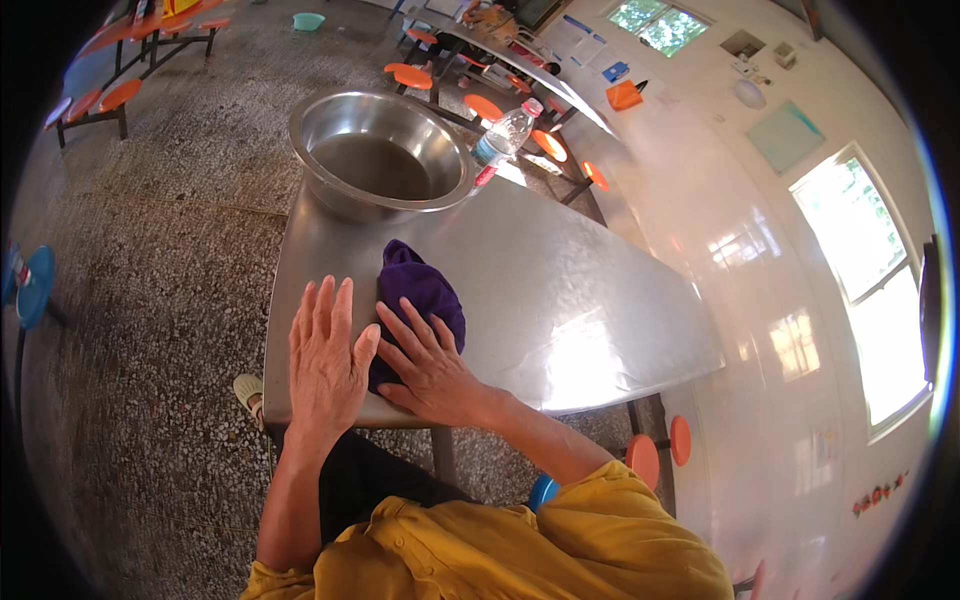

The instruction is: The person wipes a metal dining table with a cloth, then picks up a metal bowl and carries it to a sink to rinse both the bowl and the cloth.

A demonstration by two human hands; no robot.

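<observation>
A bunched purple cloth (pixel 421 285) lies on the stainless steel tabletop (pixel 517 262). My right hand (pixel 431 367) rests flat on the cloth's near part, fingers spread. Just to the left, my left hand (pixel 326 360) is held over the table near its left edge, palm down, with the thumb apart and nothing in it. Whether the left palm touches the metal I cannot tell. Beyond the cloth stands a wide stainless steel basin (pixel 381 199) with murky water (pixel 371 165) in it.
A clear plastic bottle (pixel 506 135) with a pink cap stands right of the basin. The table's right end nears a white wall (pixel 750 315). Orange stools (pixel 484 107) line another table (pixel 480 37), where a person (pixel 491 22) is. A blue stool (pixel 35 287) stands left on the speckled floor.
</observation>
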